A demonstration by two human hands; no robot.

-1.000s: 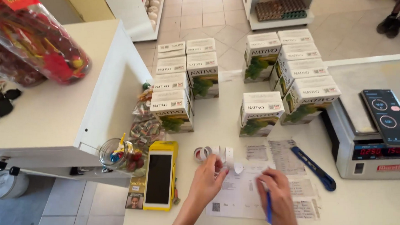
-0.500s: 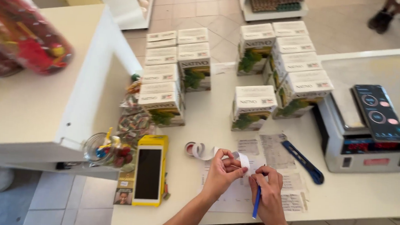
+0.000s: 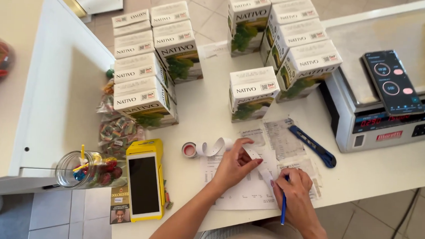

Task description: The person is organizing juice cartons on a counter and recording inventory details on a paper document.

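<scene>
My left hand (image 3: 234, 166) pinches a curling white paper strip (image 3: 216, 146) that unrolls from a small roll with a red core (image 3: 189, 150). My right hand (image 3: 296, 192) grips a blue pen (image 3: 283, 209) and also touches the strip's free end. Both hands rest over printed paper sheets (image 3: 247, 192) on the white counter (image 3: 208, 105). More receipts (image 3: 281, 139) lie just beyond the hands, in front of a lone white carton with green leaves (image 3: 253, 93).
Rows of matching cartons stand left (image 3: 145, 64) and behind right (image 3: 292, 37). A blue utility knife (image 3: 314, 147) lies right of the papers. A scale (image 3: 389, 108) carries a phone (image 3: 391, 82). A yellow payment terminal (image 3: 144, 183), a candy jar (image 3: 88, 169) and wrapped sweets (image 3: 119, 129) sit left.
The view has moved closer to the counter. My left hand has lifted the paper strip and drawn it toward my right hand, which now touches its end while keeping the pen.
</scene>
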